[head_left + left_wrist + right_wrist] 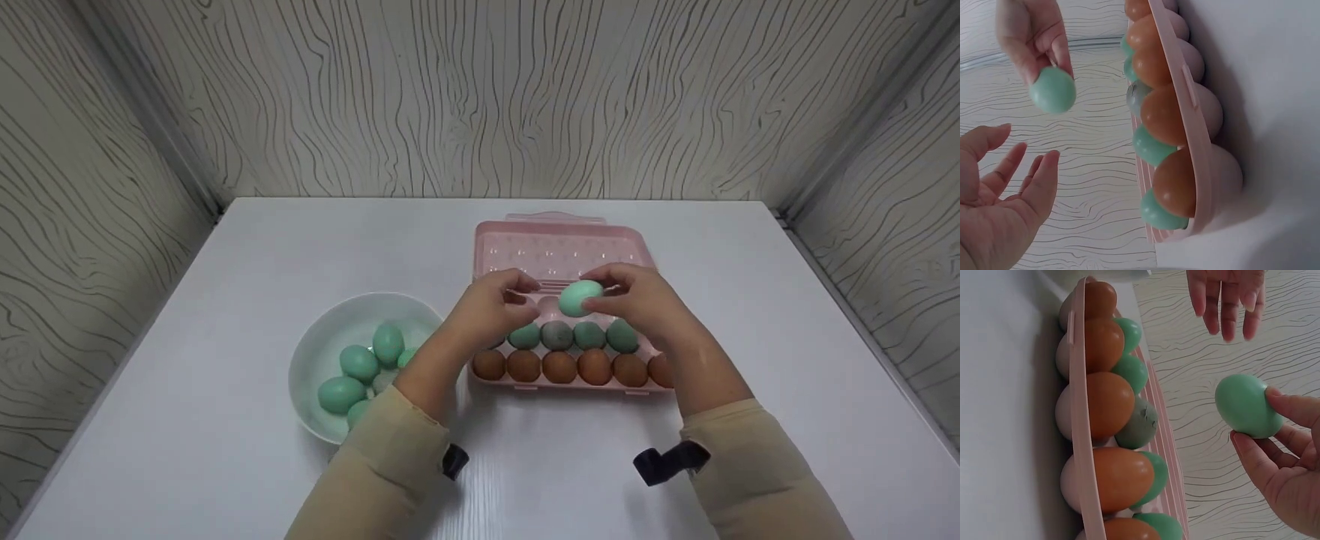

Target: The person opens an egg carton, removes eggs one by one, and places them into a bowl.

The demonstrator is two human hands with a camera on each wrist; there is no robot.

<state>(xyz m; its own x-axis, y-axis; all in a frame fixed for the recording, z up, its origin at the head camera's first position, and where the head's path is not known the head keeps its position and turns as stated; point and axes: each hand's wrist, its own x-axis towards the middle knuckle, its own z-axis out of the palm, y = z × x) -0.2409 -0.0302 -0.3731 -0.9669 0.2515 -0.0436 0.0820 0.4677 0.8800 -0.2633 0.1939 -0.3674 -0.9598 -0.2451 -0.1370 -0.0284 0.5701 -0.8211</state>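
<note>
Between the thumb and fingers of my right hand (637,300) is a pale green egg (579,298), held up over the pink egg carton (555,386). My left hand (487,309) hovers just left of it, fingers loosely bent and holding nothing; the left wrist view shows its fingertips apart from the green egg (1053,90). Brown eggs (559,367) fill the carton's front row. Behind them sits a row of green eggs (589,335), including a greyish, cracked-looking one (1137,422). My hands hide parts of the back row.
Left of the carton stands a white bowl (307,360) with several green eggs (360,364) in it, partly covered by my left forearm. The carton's lid (559,244) lies open toward the back of the white table (217,375). Wood-patterned panels (450,97) enclose the table.
</note>
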